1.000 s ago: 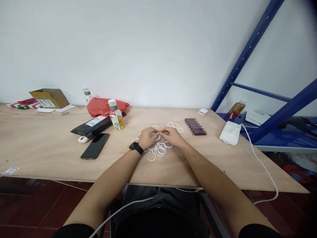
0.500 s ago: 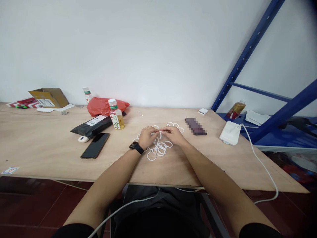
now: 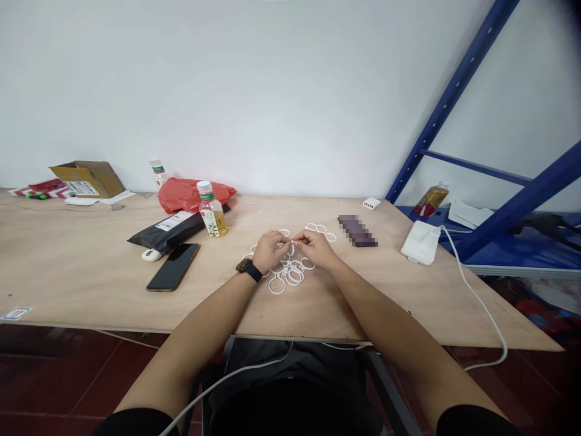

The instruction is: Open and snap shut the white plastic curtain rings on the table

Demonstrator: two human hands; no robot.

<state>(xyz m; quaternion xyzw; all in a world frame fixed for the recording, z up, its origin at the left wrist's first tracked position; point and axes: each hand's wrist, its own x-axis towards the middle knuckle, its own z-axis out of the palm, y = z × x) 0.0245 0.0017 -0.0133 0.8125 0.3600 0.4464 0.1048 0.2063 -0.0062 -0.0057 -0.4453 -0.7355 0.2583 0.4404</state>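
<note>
Over the middle of the wooden table, my left hand (image 3: 271,249) and my right hand (image 3: 314,247) meet fingertip to fingertip. Both are closed in a pinch on a small white plastic ring (image 3: 291,248), mostly hidden by the fingers. Below and between the hands lies a loose cluster of white rings (image 3: 277,284), some overlapping, with small clip-like ends. Several more white rings (image 3: 321,229) lie just beyond my right hand. A black watch (image 3: 247,266) is on my left wrist.
To the left are a phone (image 3: 173,267), a black parcel (image 3: 167,231), a tea bottle (image 3: 212,212) and a red bag (image 3: 181,195). On the right lie a pixelated dark object (image 3: 357,231) and a white power bank (image 3: 420,243) with a cable. A blue rack (image 3: 454,91) stands at the right.
The whole view has shifted very slightly. Both hands stay pinched together in the same place, with only small finger movement.
</note>
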